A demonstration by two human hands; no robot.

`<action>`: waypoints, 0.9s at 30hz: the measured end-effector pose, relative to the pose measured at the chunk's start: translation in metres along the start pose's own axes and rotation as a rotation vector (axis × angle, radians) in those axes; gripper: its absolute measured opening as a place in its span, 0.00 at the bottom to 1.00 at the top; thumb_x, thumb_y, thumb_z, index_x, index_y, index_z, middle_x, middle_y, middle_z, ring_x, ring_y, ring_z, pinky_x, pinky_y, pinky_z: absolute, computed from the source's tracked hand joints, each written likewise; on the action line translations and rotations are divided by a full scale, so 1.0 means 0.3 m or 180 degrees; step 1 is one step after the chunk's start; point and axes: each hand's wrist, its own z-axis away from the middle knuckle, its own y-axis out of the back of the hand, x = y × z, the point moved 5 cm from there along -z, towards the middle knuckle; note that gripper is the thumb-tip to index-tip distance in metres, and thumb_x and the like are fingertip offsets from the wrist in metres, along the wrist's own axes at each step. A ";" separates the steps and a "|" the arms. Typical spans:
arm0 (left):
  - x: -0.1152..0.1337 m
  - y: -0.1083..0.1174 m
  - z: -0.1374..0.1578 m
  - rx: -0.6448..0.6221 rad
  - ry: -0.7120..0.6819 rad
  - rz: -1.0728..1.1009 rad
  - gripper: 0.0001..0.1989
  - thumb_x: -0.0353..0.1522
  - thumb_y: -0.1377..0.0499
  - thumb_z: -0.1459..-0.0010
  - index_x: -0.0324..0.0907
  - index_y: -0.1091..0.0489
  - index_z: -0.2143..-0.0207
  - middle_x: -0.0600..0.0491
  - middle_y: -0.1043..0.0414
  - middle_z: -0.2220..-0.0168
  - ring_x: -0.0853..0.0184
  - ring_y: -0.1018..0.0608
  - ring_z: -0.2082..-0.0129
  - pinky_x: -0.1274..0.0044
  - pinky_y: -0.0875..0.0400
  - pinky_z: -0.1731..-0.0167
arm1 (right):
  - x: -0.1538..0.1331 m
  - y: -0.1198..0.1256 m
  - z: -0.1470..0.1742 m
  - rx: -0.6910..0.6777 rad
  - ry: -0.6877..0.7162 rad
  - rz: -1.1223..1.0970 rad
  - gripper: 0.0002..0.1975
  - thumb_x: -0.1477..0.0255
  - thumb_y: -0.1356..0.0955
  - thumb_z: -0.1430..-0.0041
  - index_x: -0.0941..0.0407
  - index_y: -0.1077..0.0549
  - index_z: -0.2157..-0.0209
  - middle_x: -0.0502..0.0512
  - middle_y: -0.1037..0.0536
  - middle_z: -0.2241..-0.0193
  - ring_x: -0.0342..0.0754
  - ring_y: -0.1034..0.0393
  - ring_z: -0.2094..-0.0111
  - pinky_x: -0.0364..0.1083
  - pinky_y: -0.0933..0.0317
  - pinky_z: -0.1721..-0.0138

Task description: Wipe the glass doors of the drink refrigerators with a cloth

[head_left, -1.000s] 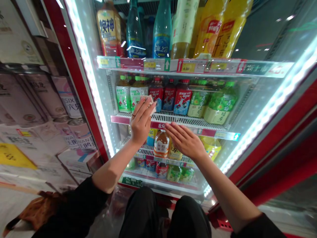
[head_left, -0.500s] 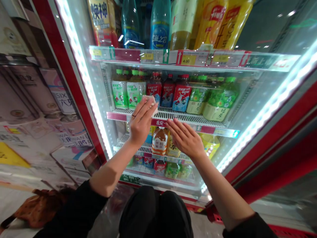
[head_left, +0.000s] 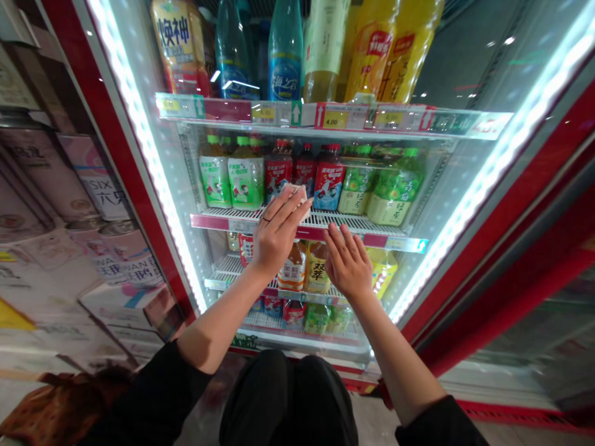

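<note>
Here's the pale cloth [head_left: 305, 214], bunched under the fingertips of the left hand [head_left: 279, 232] and up against the glass door [head_left: 465, 74] of the drinks fridge, in front of a shelf [head_left: 218, 221] edge. That left hand has hold of it with fingers nearly straight, a ring on one. Over to the right hand [head_left: 348, 263]: empty, spread flat, fingers pointing up, just beside. Behind them, red-labelled bottles [head_left: 329, 183] and green-capped bottles [head_left: 245, 179] line up; light strips [head_left: 153, 173] blaze down both sides, and boxes [head_left: 127, 303] stand left.
</note>
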 end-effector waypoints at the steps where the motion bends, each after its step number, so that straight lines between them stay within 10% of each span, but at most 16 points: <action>1: -0.007 -0.009 -0.029 0.0061 0.0031 -0.0001 0.31 0.24 0.48 0.23 0.54 0.39 0.23 0.52 0.27 0.28 0.62 0.32 0.23 0.61 0.33 0.23 | -0.003 0.000 0.005 0.0044 -0.0007 0.0017 0.41 0.76 0.37 0.26 0.55 0.55 0.18 0.55 0.28 0.28 0.49 0.37 0.25 0.51 0.50 0.19; 8: 0.063 -0.076 -0.064 -0.0061 -0.0171 -0.0088 0.31 0.24 0.48 0.22 0.53 0.42 0.22 0.52 0.27 0.29 0.63 0.33 0.24 0.63 0.32 0.23 | -0.007 -0.008 0.026 0.0089 -0.0077 0.0044 0.31 0.73 0.39 0.23 0.57 0.38 0.23 0.56 0.25 0.30 0.52 0.39 0.23 0.49 0.49 0.20; 18: 0.048 0.062 0.128 -0.0651 -0.0792 -0.0242 0.28 0.24 0.44 0.23 0.49 0.37 0.25 0.53 0.23 0.33 0.66 0.28 0.27 0.69 0.32 0.25 | -0.006 -0.009 0.032 -0.0060 -0.0053 0.0024 0.41 0.75 0.38 0.25 0.56 0.58 0.18 0.57 0.29 0.27 0.51 0.36 0.25 0.53 0.48 0.21; 27: 0.040 -0.017 -0.047 0.0148 -0.0101 -0.0264 0.31 0.22 0.44 0.24 0.48 0.39 0.23 0.49 0.26 0.30 0.60 0.30 0.25 0.62 0.29 0.26 | -0.009 -0.015 0.039 0.0001 -0.0047 0.0001 0.39 0.77 0.38 0.26 0.57 0.51 0.19 0.57 0.31 0.26 0.51 0.39 0.23 0.52 0.54 0.19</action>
